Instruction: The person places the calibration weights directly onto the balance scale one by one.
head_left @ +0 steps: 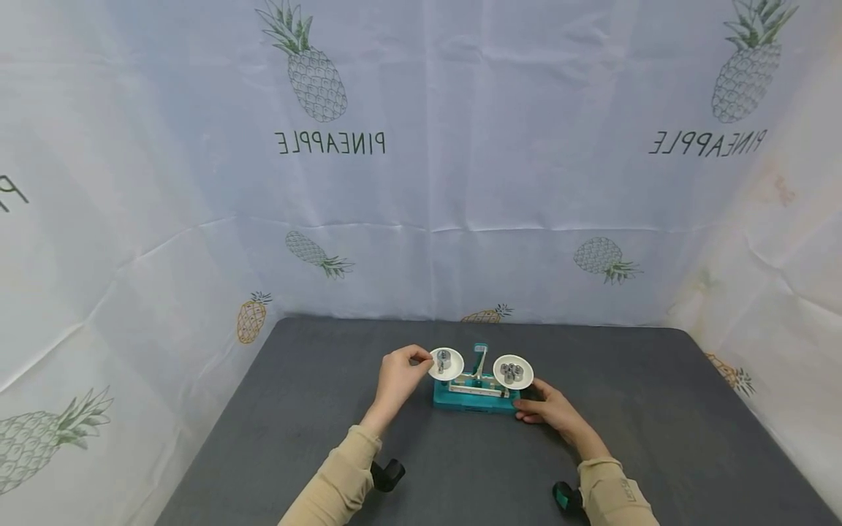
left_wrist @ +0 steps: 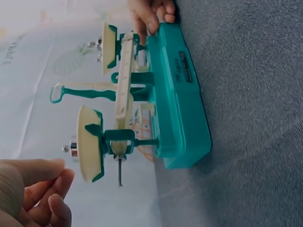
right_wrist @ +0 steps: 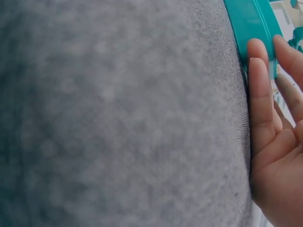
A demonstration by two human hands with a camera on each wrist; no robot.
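Observation:
A teal balance scale (head_left: 475, 398) stands on the dark table, with a white pan at each end of its beam. The left pan (head_left: 455, 374) bears a larger silver weight (head_left: 444, 356) and a smaller one; several silver weights (head_left: 511, 372) sit together in the right pan (head_left: 526, 363). My left hand (head_left: 401, 374) is at the left pan's outer edge, thumb and index fingertips together and the other fingers curled. Nothing shows between those tips in the left wrist view. My right hand (head_left: 549, 409) holds the right end of the base, thumb and fingers around its corner (right_wrist: 258, 28).
Dark cloth covers the table (head_left: 329, 351). White curtains (head_left: 427, 175) printed with pineapples hang behind and at both sides. A black wrist device (head_left: 388, 475) hangs below the left sleeve, and another (head_left: 567, 498) sits by the right sleeve.

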